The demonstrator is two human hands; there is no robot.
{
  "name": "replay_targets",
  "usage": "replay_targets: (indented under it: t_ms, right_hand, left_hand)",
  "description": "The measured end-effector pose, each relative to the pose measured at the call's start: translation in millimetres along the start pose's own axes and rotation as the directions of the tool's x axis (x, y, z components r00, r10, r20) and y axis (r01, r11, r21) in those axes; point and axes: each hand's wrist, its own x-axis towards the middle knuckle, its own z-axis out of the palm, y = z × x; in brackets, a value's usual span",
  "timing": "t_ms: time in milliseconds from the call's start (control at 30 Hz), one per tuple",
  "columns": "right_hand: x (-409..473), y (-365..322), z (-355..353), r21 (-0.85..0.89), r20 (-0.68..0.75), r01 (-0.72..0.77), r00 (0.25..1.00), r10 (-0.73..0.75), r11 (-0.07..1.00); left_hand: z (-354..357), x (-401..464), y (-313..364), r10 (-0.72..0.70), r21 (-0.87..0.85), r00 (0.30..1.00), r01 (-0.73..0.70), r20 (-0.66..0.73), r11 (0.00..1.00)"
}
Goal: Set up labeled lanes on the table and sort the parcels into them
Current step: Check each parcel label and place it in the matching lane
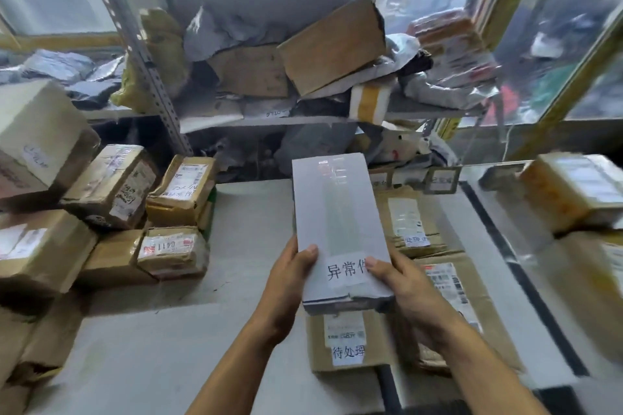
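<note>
1. My left hand (pixel 292 271) and right hand (pixel 399 283) hold a flat white box (pixel 338 229) above the table (pixel 249 222); each grip is closed on one long side of its near end, thumbs on top.
2. A white label (pixel 347 270) with handwritten characters sits on the box's near end, between my thumbs.
3. Beneath the box, toward the table's near edge, a brown parcel (pixel 344 344) lies flat with its own handwritten label.
4. To its right, toward the table's right edge, a larger flat parcel (pixel 462 307) lies partly under my right hand; another cardboard parcel (pixel 406 222) lies beyond it.
5. Along the left edge, taped cardboard boxes (pixel 111 212) are stacked in a heap.
6. At the far edge, small sign holders (pixel 441 178) stand upright.
7. Beyond the table, a metal shelf (pixel 303 120) carries a jumble of bags and cartons.
</note>
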Motion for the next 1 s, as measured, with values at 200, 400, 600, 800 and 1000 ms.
replay_targets:
  t_ms: [200,400,600,800,1000]
  right_hand:
    - [-38.6,-20.1,-84.3,-0.016,-0.211,0.056,0.976,-0.058,0.998]
    - [-74.4,-42.5,-193.8,-0.063,-0.319,0.074,0.943,-0.091,0.995]
    - [-118.6,-67.3,-337.0,-0.108,-0.375,0.016,0.925,-0.055,0.994]
    - [-151.4,-78.1,-451.6,-0.059,-0.384,-0.057,0.923,0.030,0.997]
    - [-166.4,-72.4,-516.2,-0.044,-0.348,-0.152,0.929,0.128,0.987]
  left_hand:
    - [105.6,32.7,2.1,0.012,0.022,0.984,-0.016,0.177,1.000]
    - [230.6,54.6,-7.9,0.062,0.029,0.943,-0.076,0.327,0.997]
    - [365.1,53.0,-20.3,0.032,0.026,0.928,-0.044,0.372,0.999]
    - [472.6,59.1,-35.5,-0.091,0.062,0.922,0.073,0.377,0.995]
    - [530.7,55.1,-59.7,-0.160,0.116,0.921,0.126,0.356,0.985]
